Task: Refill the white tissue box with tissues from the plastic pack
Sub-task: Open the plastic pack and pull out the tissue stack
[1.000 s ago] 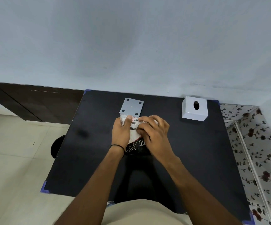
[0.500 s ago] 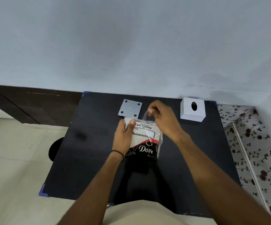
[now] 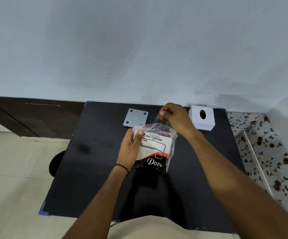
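The plastic pack of tissues (image 3: 154,149), clear on top with a black and red printed bottom, stands on the black table (image 3: 91,169) in the middle. My left hand (image 3: 131,147) grips its left side, thumb on the front label. Above the pack, my right hand (image 3: 174,118) pinches the clear plastic flap at its top and holds it stretched upward. The white tissue box (image 3: 202,118), with an oval hole in its top, sits at the table's far right corner, just right of my right hand.
A grey square plate (image 3: 136,117) with holes at its corners lies flat behind the pack, to the left. The table stands against a pale wall. A floral-patterned surface (image 3: 269,152) borders the right side, and tiled floor lies to the left.
My right hand has lifted off the pack's front and pulled the plastic flap up and back. The pack now stands more upright with its label showing. My left hand has kept its grip.
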